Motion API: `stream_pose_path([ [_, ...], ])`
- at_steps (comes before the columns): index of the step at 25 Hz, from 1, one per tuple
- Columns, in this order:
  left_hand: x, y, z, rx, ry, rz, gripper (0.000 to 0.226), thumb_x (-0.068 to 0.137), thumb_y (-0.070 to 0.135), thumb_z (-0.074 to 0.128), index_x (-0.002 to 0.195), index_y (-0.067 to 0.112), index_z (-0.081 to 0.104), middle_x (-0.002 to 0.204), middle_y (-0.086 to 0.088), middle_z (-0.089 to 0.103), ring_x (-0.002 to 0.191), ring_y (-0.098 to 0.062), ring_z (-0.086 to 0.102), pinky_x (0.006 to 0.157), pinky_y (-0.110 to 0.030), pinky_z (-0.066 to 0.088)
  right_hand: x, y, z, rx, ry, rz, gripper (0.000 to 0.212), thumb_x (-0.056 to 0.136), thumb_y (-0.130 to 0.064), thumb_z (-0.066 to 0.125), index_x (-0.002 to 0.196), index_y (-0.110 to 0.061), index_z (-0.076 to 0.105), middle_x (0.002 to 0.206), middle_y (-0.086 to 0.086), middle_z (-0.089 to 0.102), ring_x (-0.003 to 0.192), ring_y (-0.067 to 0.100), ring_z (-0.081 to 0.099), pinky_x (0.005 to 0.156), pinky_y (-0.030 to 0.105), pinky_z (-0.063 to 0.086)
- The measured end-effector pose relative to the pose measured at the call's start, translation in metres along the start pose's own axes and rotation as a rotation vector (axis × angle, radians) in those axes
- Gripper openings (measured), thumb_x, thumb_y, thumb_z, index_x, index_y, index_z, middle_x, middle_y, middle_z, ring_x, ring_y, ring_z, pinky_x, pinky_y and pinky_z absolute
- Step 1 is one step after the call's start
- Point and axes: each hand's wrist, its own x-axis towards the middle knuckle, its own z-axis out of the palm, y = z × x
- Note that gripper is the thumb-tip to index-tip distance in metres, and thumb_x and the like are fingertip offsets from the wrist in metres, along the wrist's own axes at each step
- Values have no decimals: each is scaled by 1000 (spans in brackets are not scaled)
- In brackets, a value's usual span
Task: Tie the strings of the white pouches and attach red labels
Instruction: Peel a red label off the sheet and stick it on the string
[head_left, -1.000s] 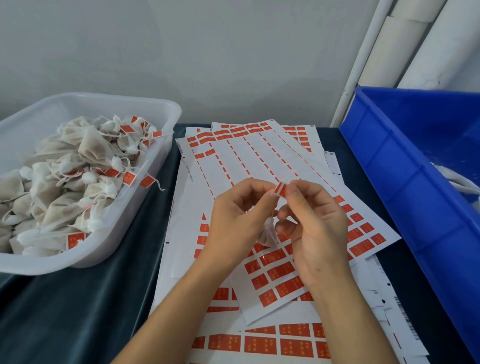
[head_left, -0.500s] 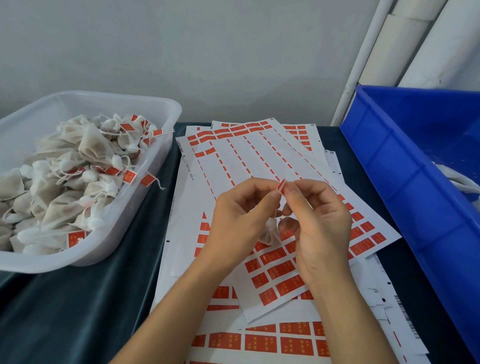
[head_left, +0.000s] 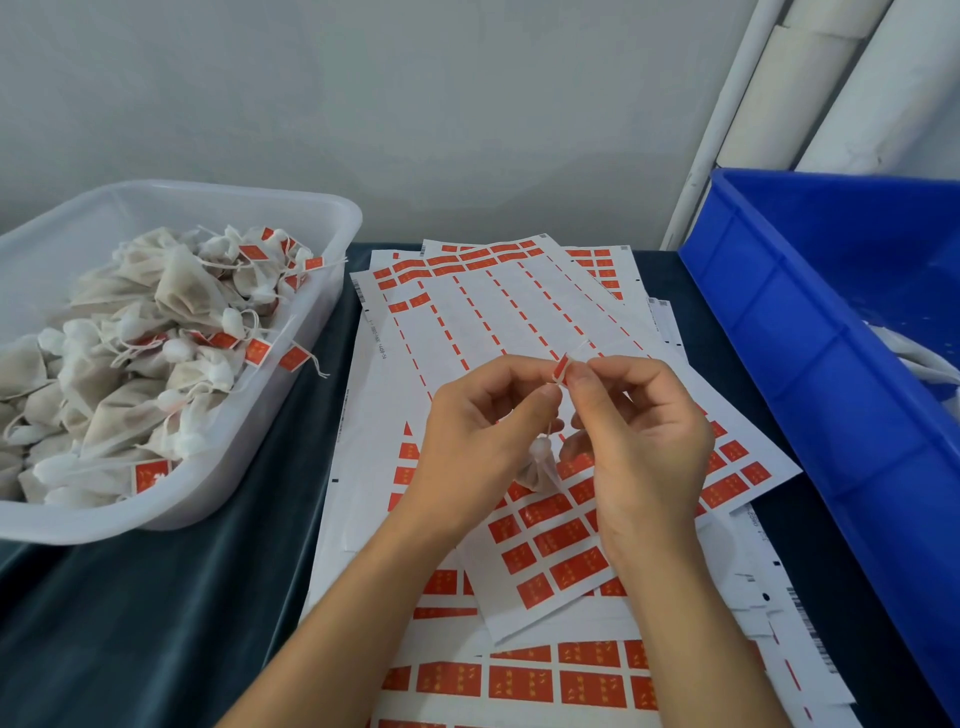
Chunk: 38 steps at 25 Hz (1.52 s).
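A small red label (head_left: 561, 368) is pinched between the fingertips of my left hand (head_left: 483, 426) and my right hand (head_left: 639, 441), folded over the string of a white pouch (head_left: 540, 465). The pouch hangs below the label between my palms, mostly hidden by them. Both hands hover above the label sheets (head_left: 519, 322), which still carry rows of red labels along their near and right parts.
A clear plastic tub (head_left: 291, 208) at the left holds several white pouches with red labels (head_left: 156, 364). A blue crate (head_left: 810, 332) stands at the right, white material inside. Dark cloth (head_left: 156, 623) covers the table; white pipes rise at the back right.
My fingertips have closed tighter on the label, folding it narrower on the string. The pouch has swung slightly under my hands, which stay in the same place.
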Motion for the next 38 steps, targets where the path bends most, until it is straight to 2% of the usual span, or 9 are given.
stream_pose_path([
  [8, 0, 0, 0, -6, 13, 2, 13, 101, 19, 65, 99, 15, 77, 87, 2, 76, 83, -22, 75, 79, -31, 64, 0, 1, 1, -62, 13, -30, 12, 88, -35, 79, 97, -33, 72, 87, -12, 71, 85, 16, 70, 64, 31, 63],
  [14, 0, 4, 2, -5, 14, -4, 21, 102, 17, 63, 88, 28, 75, 82, 9, 76, 83, -19, 77, 70, -16, 57, 0, 1, 0, 59, -106, 82, 20, 93, -44, 64, 104, -30, 73, 98, -9, 75, 93, 14, 72, 66, 23, 59],
  [23, 3, -1, -2, 110, -48, -38, 16, 103, 23, 64, 92, 17, 74, 86, 2, 75, 85, -22, 75, 80, -35, 64, -1, 1, 1, -87, -66, 16, 9, 97, -40, 67, 92, -34, 72, 88, -16, 74, 85, 8, 72, 66, 18, 59],
  [26, 1, 0, -2, 104, -82, -48, 14, 103, 23, 64, 93, 17, 71, 80, 1, 75, 78, -19, 75, 76, -29, 63, -2, 0, 2, -66, -56, 23, 10, 98, -36, 66, 93, -30, 72, 87, -13, 74, 86, 9, 73, 65, 16, 58],
  [29, -2, 1, 0, 109, -89, -49, 3, 102, 22, 64, 103, 22, 67, 67, -6, 66, 66, -31, 68, 75, -47, 65, -1, 1, 1, -43, -30, 54, 12, 98, -37, 66, 92, -29, 72, 85, -11, 73, 80, 9, 71, 62, 15, 56],
  [31, -3, 2, 3, 121, -54, -43, 14, 101, 20, 66, 113, 27, 64, 66, -8, 62, 64, -34, 65, 73, -52, 63, -1, 2, 1, -27, -5, 78, 13, 98, -38, 66, 93, -29, 72, 83, -10, 73, 73, 9, 69, 62, 15, 55],
  [33, -5, 1, 4, 135, 11, -12, 19, 98, 19, 69, 110, 29, 59, 66, -4, 60, 58, -23, 60, 65, -41, 63, 0, 2, 2, -4, 11, 100, 13, 98, -38, 66, 93, -28, 73, 82, -8, 73, 68, 9, 66, 61, 16, 55],
  [36, -10, 2, 7, 237, 103, 124, 19, 95, 19, 73, 95, 28, 56, 68, 5, 56, 58, -9, 52, 56, -14, 46, 0, 3, 3, 9, 12, 114, 13, 98, -38, 67, 91, -30, 74, 79, -6, 72, 66, 11, 65, 61, 17, 55],
  [38, -11, 2, 9, 303, 135, 208, 17, 95, 20, 73, 92, 31, 60, 73, 10, 58, 64, -11, 54, 55, -12, 42, 0, 3, 3, 31, -8, 121, 13, 98, -38, 66, 90, -32, 75, 81, -4, 73, 69, 15, 66, 64, 21, 58],
])
